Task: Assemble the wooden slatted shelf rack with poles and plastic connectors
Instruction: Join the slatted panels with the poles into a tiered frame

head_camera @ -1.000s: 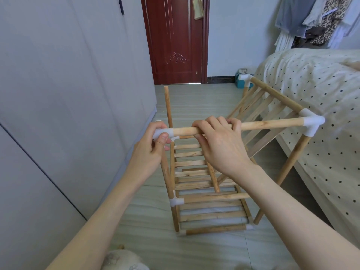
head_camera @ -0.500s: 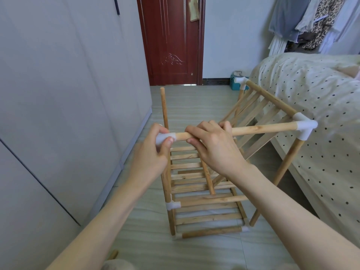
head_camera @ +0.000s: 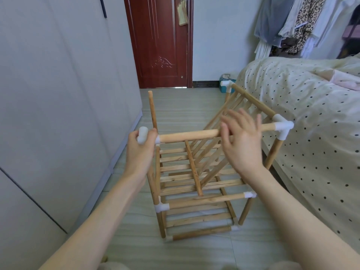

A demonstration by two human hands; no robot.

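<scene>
Wooden slatted shelf rack (head_camera: 196,184) stands on the pale tiled floor (head_camera: 181,106), and everything below is placed from its horizontal round wooden top pole (head_camera: 187,134), whose long axis runs left to right across the view. At that pole's left end the left hand (head_camera: 141,151) curls around the white plastic corner connector (head_camera: 143,134), holding it. Behind this end a bare upright wooden pole (head_camera: 152,110) rises uncapped. Toward the pole's right half the right hand (head_camera: 241,141) is spread, fingers loose, gripping nothing, just in front of the pole. Left of the pole stands a grey wardrobe (head_camera: 58,94); right of it, a polka-dot bed (head_camera: 311,133).
</scene>
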